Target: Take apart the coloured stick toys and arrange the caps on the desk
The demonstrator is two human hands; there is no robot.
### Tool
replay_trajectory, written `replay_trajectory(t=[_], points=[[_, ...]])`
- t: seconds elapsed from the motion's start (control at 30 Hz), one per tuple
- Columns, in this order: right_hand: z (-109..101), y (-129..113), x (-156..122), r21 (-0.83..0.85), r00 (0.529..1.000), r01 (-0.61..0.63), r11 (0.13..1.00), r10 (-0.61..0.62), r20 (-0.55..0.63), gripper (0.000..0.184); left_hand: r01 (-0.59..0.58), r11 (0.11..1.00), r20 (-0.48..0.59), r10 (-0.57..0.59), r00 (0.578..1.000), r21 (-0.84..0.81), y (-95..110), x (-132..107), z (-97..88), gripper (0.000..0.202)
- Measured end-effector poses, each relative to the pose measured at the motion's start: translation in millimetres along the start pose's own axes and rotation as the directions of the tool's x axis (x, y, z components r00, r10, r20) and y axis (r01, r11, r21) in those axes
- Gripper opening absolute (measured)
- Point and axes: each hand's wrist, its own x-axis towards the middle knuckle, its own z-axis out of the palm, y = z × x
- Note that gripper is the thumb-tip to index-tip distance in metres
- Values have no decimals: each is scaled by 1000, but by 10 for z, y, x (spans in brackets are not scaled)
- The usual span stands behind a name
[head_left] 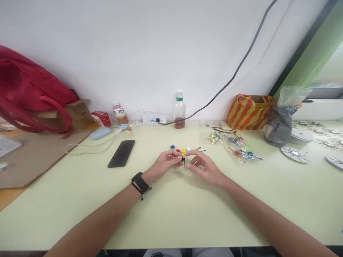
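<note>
My left hand is closed, pinching a small black part with a thin piece hanging down from it. Its exact kind is too small to make out. Close on the other side, my right hand has thumb and index finger apart; whether the index fingertip touches the part I cannot tell. Just beyond the hands lie a blue disc, a yellow disc, a white disc and a partly hidden red disc. Red and blue arrow-tipped pieces lie behind my right hand.
Clear bags of coloured small parts lie to the right, near grey slotted discs and a grey plastic bag. A phone lies left. A bottle and a power strip stand by the wall, with a black cable.
</note>
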Motion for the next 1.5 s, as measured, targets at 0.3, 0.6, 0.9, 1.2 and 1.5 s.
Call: replay_trajectory(t=[0.3,0.6,0.9,1.2,1.5], points=[[-34,-4,1,-54,999,-37,998,35,-37,33,-9,999,-8,9,1000,-42,-8,4,8,30],[-54,-118,18,5,997,35,999,-35,64,29,4,999,-28,-4,1000,-35,3,3,4,30],[5,-22,-21,-128,987,69,989,-49,152,23,-8,1000,-9,8,1000,-7,-47,5,-23,28],[39,13,-16,68,991,-21,998,29,-132,70,14,1000,-55,-15,998,-21,0,1,17,32],[26,-51,20,146,999,-42,988,45,-17,65,19,1000,-73,-19,997,-6,-2,3,22,34]])
